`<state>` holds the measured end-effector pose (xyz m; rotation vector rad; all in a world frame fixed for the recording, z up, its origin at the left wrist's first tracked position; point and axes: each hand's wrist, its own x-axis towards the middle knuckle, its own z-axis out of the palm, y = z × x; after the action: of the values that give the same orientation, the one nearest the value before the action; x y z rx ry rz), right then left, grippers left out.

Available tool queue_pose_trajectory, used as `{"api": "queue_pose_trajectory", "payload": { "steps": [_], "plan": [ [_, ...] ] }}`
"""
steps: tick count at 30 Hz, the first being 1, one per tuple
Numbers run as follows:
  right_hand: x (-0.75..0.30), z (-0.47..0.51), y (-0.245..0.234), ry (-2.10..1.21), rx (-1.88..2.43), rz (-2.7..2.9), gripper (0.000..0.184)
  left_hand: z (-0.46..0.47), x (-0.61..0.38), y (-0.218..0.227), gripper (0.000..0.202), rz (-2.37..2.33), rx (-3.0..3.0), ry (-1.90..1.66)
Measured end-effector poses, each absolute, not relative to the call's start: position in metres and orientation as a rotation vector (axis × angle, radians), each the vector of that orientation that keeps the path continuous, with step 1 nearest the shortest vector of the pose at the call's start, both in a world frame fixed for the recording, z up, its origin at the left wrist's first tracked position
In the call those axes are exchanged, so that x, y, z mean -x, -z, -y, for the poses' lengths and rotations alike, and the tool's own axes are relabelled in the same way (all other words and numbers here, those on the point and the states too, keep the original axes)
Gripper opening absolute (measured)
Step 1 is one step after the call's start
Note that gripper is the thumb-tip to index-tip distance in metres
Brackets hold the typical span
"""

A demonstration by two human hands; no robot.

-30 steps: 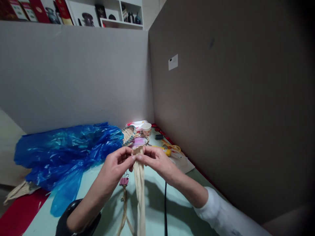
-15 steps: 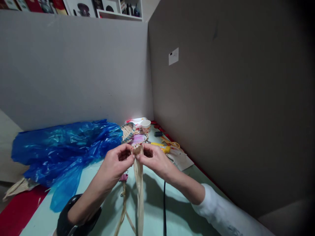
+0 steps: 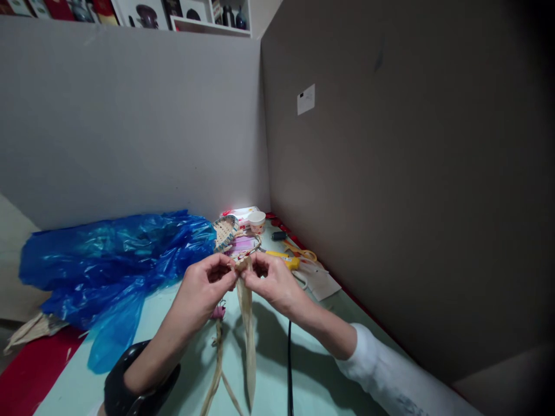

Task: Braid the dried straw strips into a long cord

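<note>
Head view: fingers (image 3: 226, 282) pinch a beige strip (image 3: 247, 315).

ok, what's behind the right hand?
Beyond the right hand, which pinches the pale strip, a yellow tool and an orange loop handle show. The hand partly covers the tool; that part, and anything directly behind the palm, can't be seen.

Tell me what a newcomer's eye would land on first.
Probably the blue plastic, bunched at the left of the table. Next, near the middle, the left hand and right hand, pinching the top of a pale strip that hangs below them.
</note>
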<state>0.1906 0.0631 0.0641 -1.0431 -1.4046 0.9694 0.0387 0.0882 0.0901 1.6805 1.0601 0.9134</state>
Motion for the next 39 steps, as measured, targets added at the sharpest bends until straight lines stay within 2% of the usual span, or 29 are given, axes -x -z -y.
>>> {"api": "queue_pose_trajectory", "payload": {
  "steps": [8, 14, 18, 26, 31, 35, 39],
  "plan": [
    [-0.188, -0.061, -0.061, -0.915, 1.073, 1.418, 0.004, -0.086, -0.046, -0.095, 0.015, -1.075, -1.716, -0.947],
    [-0.188, -0.058, -0.063, -1.023, 0.918, 1.423, 0.005, -0.086, -0.044, -0.094, 0.012, -1.106, -1.784, -0.974],
    [-0.194, -0.046, -0.082, -1.035, 0.823, 1.448, 0.005, -0.090, -0.039, -0.094, 0.010, -1.168, -1.825, -1.037],
    [-0.239, 0.001, -0.130, -1.141, 0.554, 1.284, 0.019, -0.123, -0.015, -0.083, 0.014, -1.168, -1.662, -1.227],
    [-0.286, 0.067, -0.140, -0.702, 0.819, 1.037, 0.034, -0.139, 0.011, -0.090, 0.012, -1.236, -1.455, -1.368],
    [-0.301, 0.074, -0.133, -0.488, 1.046, 1.118, 0.020, -0.130, 0.018, -0.107, 0.015, -1.234, -1.297, -1.431],
    [-0.303, 0.030, -0.088, -0.090, 1.702, 1.484, 0.021, -0.111, 0.009, -0.117, 0.010, -1.120, -1.335, -1.332]
  ]
}}
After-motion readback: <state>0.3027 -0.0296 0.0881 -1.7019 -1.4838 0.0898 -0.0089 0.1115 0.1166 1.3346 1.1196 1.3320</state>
